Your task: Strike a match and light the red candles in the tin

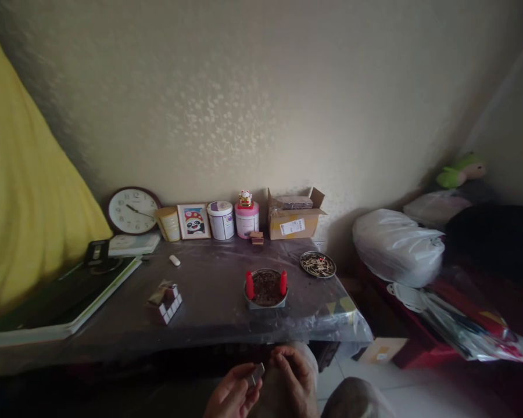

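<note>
Low in the view, below the table's front edge, my left hand [233, 395] is closed round a small grey box [257, 373] that looks like a matchbox. My right hand [294, 377] is right beside it, fingers curled at the box's end; what those fingers pinch, if anything, is hidden. On the table straight ahead stands a round metal dish [265, 288] of dark material with two red candles [250, 285] upright in it. Further back right lies a shallow plate of matchsticks [317, 265].
The plastic-covered table [209, 325] also carries a small box stack [165, 300], books [61, 302], a clock [132, 211], tins, a framed picture and a cardboard box [293, 219] along the wall. White bags [394, 247] and clutter sit at the right.
</note>
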Motion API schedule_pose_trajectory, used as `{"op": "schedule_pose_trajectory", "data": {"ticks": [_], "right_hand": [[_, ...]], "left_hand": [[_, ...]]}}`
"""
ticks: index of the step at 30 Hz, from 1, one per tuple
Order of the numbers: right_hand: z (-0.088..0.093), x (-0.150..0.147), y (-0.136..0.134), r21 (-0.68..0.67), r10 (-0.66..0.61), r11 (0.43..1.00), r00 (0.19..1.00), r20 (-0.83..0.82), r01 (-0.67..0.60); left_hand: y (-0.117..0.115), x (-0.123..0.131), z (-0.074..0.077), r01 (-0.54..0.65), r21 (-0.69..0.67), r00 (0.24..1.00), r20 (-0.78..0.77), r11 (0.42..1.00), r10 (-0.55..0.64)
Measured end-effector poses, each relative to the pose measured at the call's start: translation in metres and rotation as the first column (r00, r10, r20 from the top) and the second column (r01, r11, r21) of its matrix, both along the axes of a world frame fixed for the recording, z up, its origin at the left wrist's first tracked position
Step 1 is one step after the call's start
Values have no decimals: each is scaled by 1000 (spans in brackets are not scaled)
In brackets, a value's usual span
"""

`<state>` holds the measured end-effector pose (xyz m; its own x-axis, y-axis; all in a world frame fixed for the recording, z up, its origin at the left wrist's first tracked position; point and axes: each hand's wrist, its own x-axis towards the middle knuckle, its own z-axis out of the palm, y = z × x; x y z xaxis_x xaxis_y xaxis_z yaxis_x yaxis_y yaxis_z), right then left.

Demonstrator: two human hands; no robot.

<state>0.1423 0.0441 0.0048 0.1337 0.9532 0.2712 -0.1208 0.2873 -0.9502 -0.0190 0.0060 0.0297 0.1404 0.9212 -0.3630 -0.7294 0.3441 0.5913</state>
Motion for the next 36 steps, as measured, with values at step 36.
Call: {"op": "schedule_pose_trajectory", "data": {"ticks": [36], "right_hand": [[106, -11, 15, 8, 141, 990, 978, -152, -141]], "left_hand": [[-8, -5, 91, -255, 297, 911, -245, 920, 331]]}}
